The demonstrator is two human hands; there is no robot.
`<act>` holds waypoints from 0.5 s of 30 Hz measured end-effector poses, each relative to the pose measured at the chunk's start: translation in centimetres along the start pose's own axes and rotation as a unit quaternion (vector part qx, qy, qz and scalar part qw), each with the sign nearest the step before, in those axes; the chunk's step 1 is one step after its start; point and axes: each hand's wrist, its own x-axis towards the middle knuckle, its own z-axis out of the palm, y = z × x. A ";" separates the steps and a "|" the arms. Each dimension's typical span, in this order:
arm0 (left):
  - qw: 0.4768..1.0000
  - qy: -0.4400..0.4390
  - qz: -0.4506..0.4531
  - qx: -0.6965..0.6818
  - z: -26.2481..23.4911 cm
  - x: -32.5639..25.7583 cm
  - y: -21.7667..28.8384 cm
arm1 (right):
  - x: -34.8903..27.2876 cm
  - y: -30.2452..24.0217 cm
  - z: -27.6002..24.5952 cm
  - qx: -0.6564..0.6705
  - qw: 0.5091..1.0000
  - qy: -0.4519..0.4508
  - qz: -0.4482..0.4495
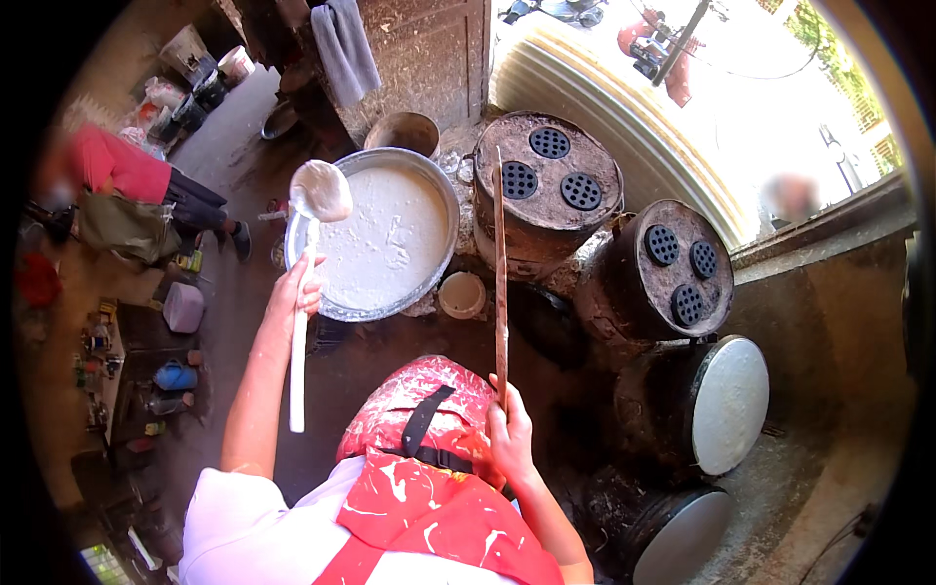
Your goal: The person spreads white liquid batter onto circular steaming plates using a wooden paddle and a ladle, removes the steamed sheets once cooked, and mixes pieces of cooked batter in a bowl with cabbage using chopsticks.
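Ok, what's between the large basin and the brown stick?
Head view: between basin and stick, a small pale tub and part of the leftmost black-disc drum.

One ladle point(324, 192), one stick point(501, 263), one basin point(452, 219), six black discs point(582, 191) and, seemingly, four drums point(528, 237).

A round white long-handled ladle point(323, 192) is hanging over the far left edge of a round grey metal basin point(453, 219). Two brown cylindrical stoves point(548, 173) are standing to its right, round black perforated briquettes point(581, 191) sitting in their tops.
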 end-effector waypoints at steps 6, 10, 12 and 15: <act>0.991 0.070 -0.096 -0.058 -3.5 2.5 -3.2 | 0.4 2.2 1.1 -0.037 0.999 -0.014 -0.021; 0.985 -0.071 -0.116 -0.109 -0.9 3.7 -5.6 | -0.8 1.7 -0.4 -0.069 0.995 0.071 0.022; 0.975 -0.054 -0.179 -0.121 -1.8 4.5 -7.5 | -1.7 2.7 -0.1 -0.144 0.985 0.096 0.011; 0.974 -0.050 -0.220 -0.002 -1.1 5.5 -11.1 | -4.3 2.3 -0.9 -0.108 0.978 0.139 0.110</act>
